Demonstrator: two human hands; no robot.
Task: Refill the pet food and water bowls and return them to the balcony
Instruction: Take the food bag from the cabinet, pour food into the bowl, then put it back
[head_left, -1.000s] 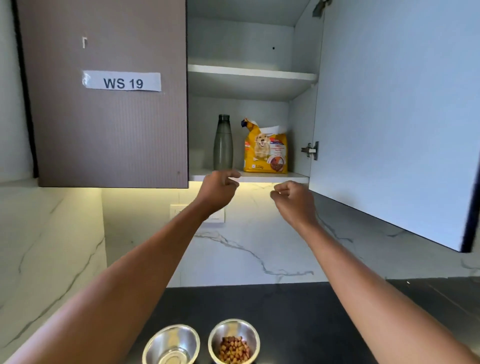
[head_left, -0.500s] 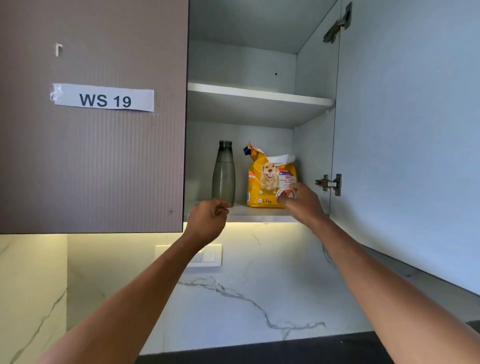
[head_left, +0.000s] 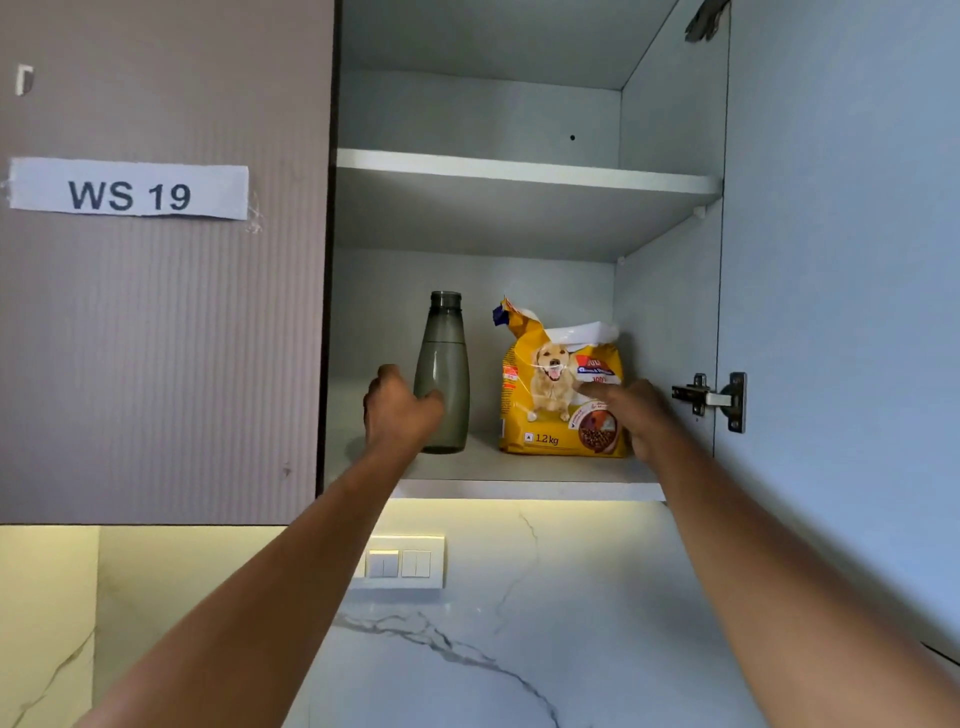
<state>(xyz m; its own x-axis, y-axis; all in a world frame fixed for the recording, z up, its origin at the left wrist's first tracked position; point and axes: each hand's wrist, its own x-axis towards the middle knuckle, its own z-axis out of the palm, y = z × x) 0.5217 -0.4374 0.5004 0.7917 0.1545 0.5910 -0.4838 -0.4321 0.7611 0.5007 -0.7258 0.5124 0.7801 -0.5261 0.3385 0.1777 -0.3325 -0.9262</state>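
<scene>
At the centre of the frame, on the lower shelf (head_left: 519, 470) of the open cupboard, a grey bottle (head_left: 443, 374) is clasped low down by the left hand (head_left: 397, 415), fingers curled round it. Just beside it, right of centre, the yellow pet food bag (head_left: 558, 395) is touched by the right hand (head_left: 636, 415); a firm grip cannot be told.

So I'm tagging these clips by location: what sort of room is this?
Most likely a home kitchen. An open wall cupboard holds a dog food bag and a grey bottle, and below it is a marble-look backsplash with a switch plate. A "WS 19" label hints at a numbered workstation.
</scene>
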